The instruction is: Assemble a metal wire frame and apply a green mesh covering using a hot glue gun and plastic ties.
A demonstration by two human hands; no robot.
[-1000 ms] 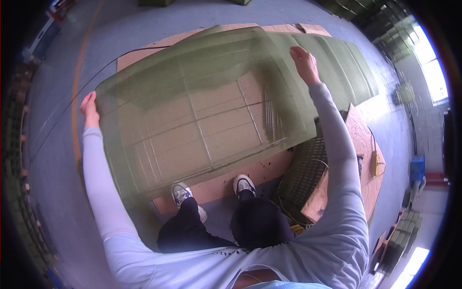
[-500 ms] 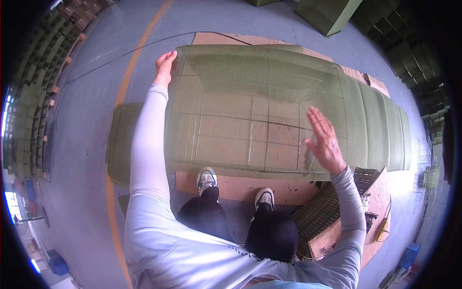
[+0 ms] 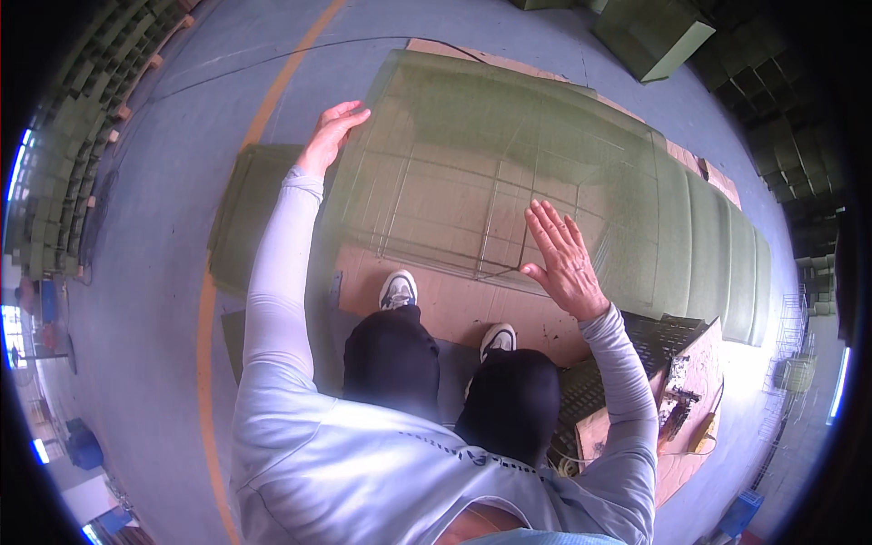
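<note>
A wide box-shaped wire frame covered in see-through green mesh (image 3: 454,118) lies in front of me, with its thin metal wires (image 3: 495,209) visible through the fabric. My left hand (image 3: 336,136) is at its left edge, fingers stretched out toward the mesh and holding nothing that I can see; whether the fingertips touch is unclear. Over the near right part of the frame, my right hand (image 3: 568,263) is spread flat, palm down, with the thumb apart. Whether that palm presses on the mesh I cannot tell.
Flat cardboard (image 3: 454,304) lies beneath the frame. More green mesh pieces (image 3: 727,254) extend right; another (image 3: 250,218) lies left. By my right forearm are a dark perforated crate (image 3: 599,363) and a board with a yellow-handled tool (image 3: 704,431). Green boxes (image 3: 654,36) stand beyond.
The frame's left end has shifted away from me and to the right, so the frame sits at more of a slant. My right hand has moved left; my left hand's fingers have straightened.
</note>
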